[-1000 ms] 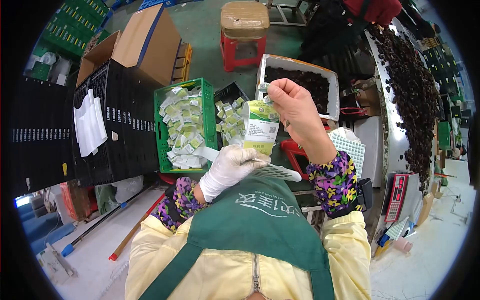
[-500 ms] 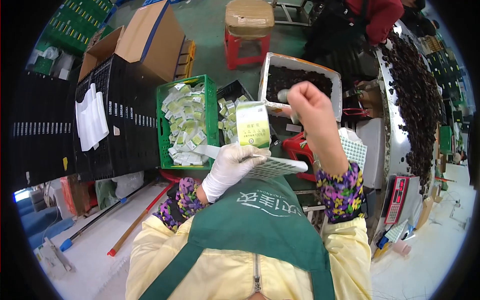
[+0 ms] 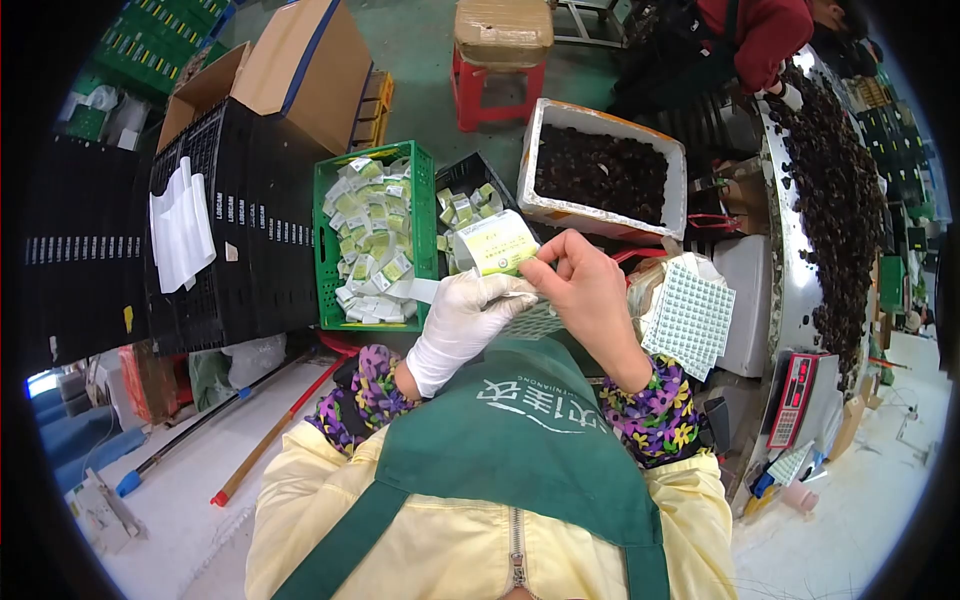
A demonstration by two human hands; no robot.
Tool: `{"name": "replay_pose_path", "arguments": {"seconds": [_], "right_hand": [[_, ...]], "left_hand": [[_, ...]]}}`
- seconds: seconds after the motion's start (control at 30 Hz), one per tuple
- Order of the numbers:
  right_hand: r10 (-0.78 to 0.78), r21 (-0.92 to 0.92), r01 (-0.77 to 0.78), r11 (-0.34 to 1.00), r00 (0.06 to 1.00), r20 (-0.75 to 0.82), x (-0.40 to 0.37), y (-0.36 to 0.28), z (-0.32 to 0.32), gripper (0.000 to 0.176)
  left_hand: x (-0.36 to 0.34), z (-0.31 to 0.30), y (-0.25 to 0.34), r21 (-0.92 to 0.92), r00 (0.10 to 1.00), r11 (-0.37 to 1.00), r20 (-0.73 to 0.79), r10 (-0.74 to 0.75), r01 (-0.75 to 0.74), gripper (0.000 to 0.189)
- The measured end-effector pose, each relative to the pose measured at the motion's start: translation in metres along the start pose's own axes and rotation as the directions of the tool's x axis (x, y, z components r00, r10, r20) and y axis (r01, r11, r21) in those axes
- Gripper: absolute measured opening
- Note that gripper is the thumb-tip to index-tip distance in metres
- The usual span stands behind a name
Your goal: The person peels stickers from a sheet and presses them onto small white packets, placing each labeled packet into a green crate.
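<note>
I see the little packet [image 3: 497,243] held up in front of the chest, over the crates. The left hand [image 3: 462,318], in a white glove, is closed around the packet's bottom end. It also holds a sheet of tiny stickers [image 3: 530,322] under it. The bare right hand [image 3: 585,290] pinches the packet's near edge with thumb and fingers. There may be a sticker under those fingertips, but it is too small for me to tell.

I think the packet is light, soft and a bit slippery, because it looks shiny. It would crumple if squeezed hard, so the flat edges are the best place to hold it.

The green crate [image 3: 322,260] is full of the same packets. The black crate [image 3: 470,168] beside it has some too. The white box [image 3: 530,155] holds 1 big pile of dark bits.
</note>
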State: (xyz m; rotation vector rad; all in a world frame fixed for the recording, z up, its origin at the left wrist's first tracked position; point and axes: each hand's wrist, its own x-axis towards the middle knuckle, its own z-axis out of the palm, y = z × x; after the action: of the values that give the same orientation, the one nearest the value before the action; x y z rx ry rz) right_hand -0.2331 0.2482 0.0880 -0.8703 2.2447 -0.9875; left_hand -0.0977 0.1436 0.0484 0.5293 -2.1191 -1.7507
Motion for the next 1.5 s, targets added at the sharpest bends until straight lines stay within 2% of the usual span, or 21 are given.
{"name": "replay_pose_path", "arguments": {"seconds": [0.1,0.13,0.17,0.23,0.3,0.37,0.4,0.47,0.57,0.63,0.83,1.0,1.03,1.07,1.1,1.13,1.17,1.23,1.3,1.37,1.5], "right_hand": [[-0.01,-0.08,0.01,0.997,1.0,0.005,0.009,0.007,-0.002,0.041],[0.025,0.111,-0.049,0.993,0.978,0.206,0.016,0.015,-0.004,0.034],[0.026,0.111,-0.05,0.993,0.978,0.207,0.019,0.015,-0.005,0.034],[-0.022,0.508,-0.12,0.853,0.964,0.265,0.024,0.014,-0.008,0.022],[0.015,0.72,-0.178,0.671,0.974,0.227,0.035,0.013,-0.01,0.017],[0.046,0.755,-0.181,0.63,0.979,0.196,0.04,0.014,-0.014,0.014],[0.045,0.756,-0.18,0.629,0.98,0.196,0.039,0.014,-0.015,0.014],[0.159,0.702,-0.166,0.693,0.984,0.076,0.035,0.013,-0.015,0.011],[0.068,0.624,-0.002,0.782,0.994,-0.082,0.019,0.007,-0.008,0.016],[-0.017,0.588,0.029,0.808,1.0,-0.027,0.01,0.014,0.0,0.024],[-0.01,0.442,0.024,0.896,0.999,-0.034,-0.001,0.01,0.012,0.021],[-0.231,0.015,0.238,0.971,0.955,-0.189,0.002,0.008,0.013,0.022],[-0.312,-0.143,0.283,0.948,0.911,-0.268,0.004,0.008,0.012,0.022],[-0.312,-0.144,0.282,0.949,0.911,-0.271,0.009,0.014,0.01,0.022],[-0.162,0.138,0.164,0.977,0.986,-0.031,0.016,0.024,0.006,0.02],[-0.065,0.371,-0.031,0.928,0.968,0.244,0.022,0.029,0.004,0.018],[-0.063,0.372,-0.032,0.928,0.968,0.241,0.025,0.031,0.003,0.018],[-0.068,0.665,-0.068,0.744,0.982,0.177,0.03,0.024,-0.002,0.015],[0.015,0.76,-0.109,0.641,0.991,0.129,0.039,0.014,-0.009,0.014],[0.082,0.763,-0.094,0.64,0.995,0.054,0.045,0.016,-0.013,0.014],[0.159,0.693,-0.066,0.718,0.985,-0.071,0.026,0.006,-0.015,0.021]], "left_hand": [[0.002,-0.004,0.0,0.09,0.999,0.995,0.006,0.039,-0.04,0.015],[0.005,-0.006,0.0,0.177,0.981,0.965,0.011,0.194,-0.192,0.014],[0.006,-0.007,0.0,0.261,0.94,0.905,0.03,0.341,-0.336,0.013],[0.006,-0.003,-0.008,0.217,0.943,0.919,0.042,0.329,-0.33,0.014],[0.003,0.0,-0.014,0.176,0.946,0.929,0.055,0.32,-0.325,0.015],[-0.009,0.002,-0.013,0.007,0.975,0.999,0.213,-0.054,0.054,0.015],[-0.012,0.006,-0.01,-0.039,0.969,0.988,0.202,-0.139,0.149,0.016],[-0.008,0.002,-0.007,-0.049,0.975,0.99,0.188,-0.12,0.131,0.016],[-0.004,-0.002,-0.007,-0.015,0.99,0.997,0.123,-0.071,0.074,0.016],[-0.002,-0.005,-0.004,0.038,0.994,0.998,0.087,-0.062,0.058,0.016],[0.0,-0.004,-0.007,-0.026,0.994,0.995,0.061,-0.093,0.094,0.014],[0.0,-0.005,-0.007,0.022,0.999,0.999,0.037,-0.03,0.029,0.016],[0.0,-0.007,-0.006,0.069,0.999,0.997,0.037,0.032,-0.035,0.015],[0.001,-0.008,-0.004,0.114,0.995,0.989,0.04,0.095,-0.099,0.015],[0.002,-0.008,-0.002,0.113,0.994,0.989,0.041,0.096,-0.1,0.015],[0.001,-0.008,0.002,0.046,0.995,0.997,0.078,0.064,-0.068,0.015],[0.001,-0.008,0.004,-0.02,0.992,0.999,0.118,0.034,-0.032,0.014],[0.0,-0.005,-0.008,0.008,0.981,0.999,0.192,0.039,-0.041,0.015],[-0.003,-0.003,-0.011,0.038,0.963,0.998,0.267,0.042,-0.054,0.015],[-0.009,0.001,-0.007,0.023,0.952,0.994,0.286,-0.107,0.105,0.015],[-0.004,-0.004,-0.005,-0.006,0.976,0.993,0.188,-0.111,0.114,0.015]]}}
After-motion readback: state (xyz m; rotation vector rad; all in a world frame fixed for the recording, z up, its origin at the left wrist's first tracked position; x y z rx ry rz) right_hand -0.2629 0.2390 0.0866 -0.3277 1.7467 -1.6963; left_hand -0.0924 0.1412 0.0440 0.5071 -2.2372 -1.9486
